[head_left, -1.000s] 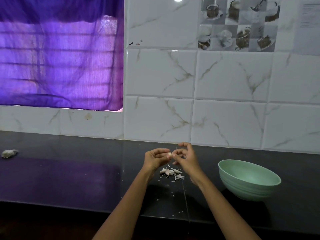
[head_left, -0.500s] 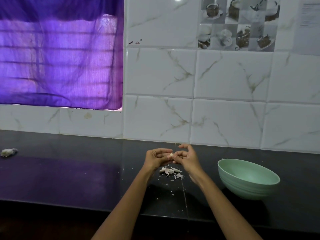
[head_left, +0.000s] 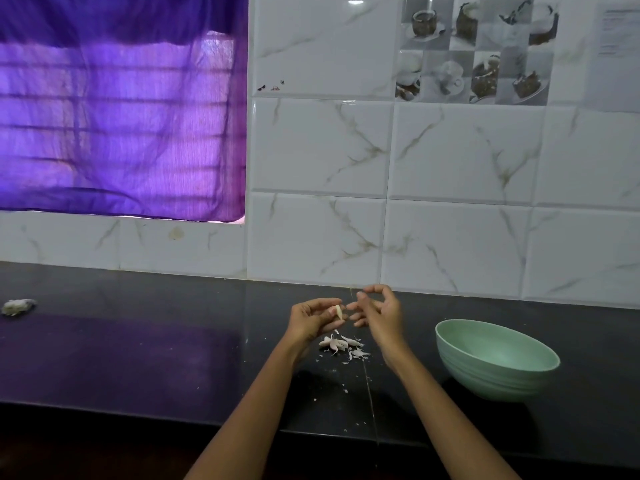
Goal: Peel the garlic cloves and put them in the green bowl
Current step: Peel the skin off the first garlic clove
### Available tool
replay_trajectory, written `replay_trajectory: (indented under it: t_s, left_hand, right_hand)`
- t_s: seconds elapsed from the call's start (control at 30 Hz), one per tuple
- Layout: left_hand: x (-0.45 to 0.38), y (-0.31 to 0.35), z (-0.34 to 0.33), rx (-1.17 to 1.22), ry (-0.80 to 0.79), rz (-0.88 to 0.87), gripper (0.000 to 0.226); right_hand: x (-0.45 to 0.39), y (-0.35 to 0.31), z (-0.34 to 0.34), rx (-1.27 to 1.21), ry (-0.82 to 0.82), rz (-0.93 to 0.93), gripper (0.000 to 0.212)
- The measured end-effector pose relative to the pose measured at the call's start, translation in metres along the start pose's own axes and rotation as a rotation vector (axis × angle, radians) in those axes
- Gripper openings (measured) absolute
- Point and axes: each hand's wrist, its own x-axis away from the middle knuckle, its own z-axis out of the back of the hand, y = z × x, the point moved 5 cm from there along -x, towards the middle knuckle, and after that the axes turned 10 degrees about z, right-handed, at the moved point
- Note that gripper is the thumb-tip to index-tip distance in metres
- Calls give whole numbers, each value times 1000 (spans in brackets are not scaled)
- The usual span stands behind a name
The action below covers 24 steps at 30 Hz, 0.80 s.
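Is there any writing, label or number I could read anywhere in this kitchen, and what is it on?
No text here can be read.
Paper sheet on the wall tiles, top right: lines of print, too small and blurred to read.
Small dark marks on a tile beside the purple curtain: too small to tell whether they are lettering.
Green bowl: no label visible.

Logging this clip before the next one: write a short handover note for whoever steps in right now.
Left hand: pinches a garlic clove above the counter.
Right hand: beside the clove, fingers loosely curled, holding nothing visible.
Green bowl: on the counter to the right; no cloves visible inside.
Peel scraps: under the hands.
Left: finish peeling if needed, drop the clove in the bowl.
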Motion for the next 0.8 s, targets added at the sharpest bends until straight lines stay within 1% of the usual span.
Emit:
replay_trajectory:
  t_s: [0.07, 0.13, 0.23, 0.47, 0.63, 0.7, 0.77, 0.8]
  left_hand:
    - [-1, -1, 1, 7, 10, 2, 15]
    - [0, -1, 1, -3, 13, 0, 15]
    - [0, -2, 1, -29, 12, -6, 15]
    - [1, -2, 0, -82, -4, -3, 14]
    - [2, 0, 0, -37, -2, -5, 16]
    - [2, 0, -1, -17, 2, -2, 17]
    - [2, 0, 0, 8, 4, 3, 17]
    - [2, 0, 0, 19, 5, 5, 18]
  right_hand:
    - [2, 2, -5, 89, -92, 18, 27]
    - [4, 4, -10, 166, -174, 33, 41]
    - [3, 4, -11, 205, -184, 49, 46]
    - [4, 5, -10, 203, -201, 48, 43]
    - [5, 6, -10, 185, -220, 24, 39]
    - [4, 6, -9, 187, -214, 16, 31]
    - [3, 6, -7, 176, -165, 16, 14]
    - [3, 5, -6, 162, -129, 11, 10]
